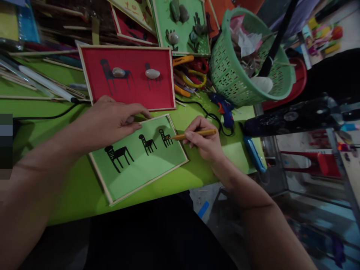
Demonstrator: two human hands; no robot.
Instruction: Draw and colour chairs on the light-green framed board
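Head: right grip (204, 140) clasps pen (204, 132), tip leftward, long axis crosswise; left grip (109, 120) released.

Dim light over a lime-green table (194, 176); a grey floor (200, 195) shows below its near edge, and a metal frame (283, 176) stands beyond its right end

We have a lime-green surface (197, 174) carrying a green framed board (149, 168) under our left grip (112, 118), and a red framed board (135, 95) just beyond. Past our right grip (204, 138) lies a blue glue gun (227, 114).
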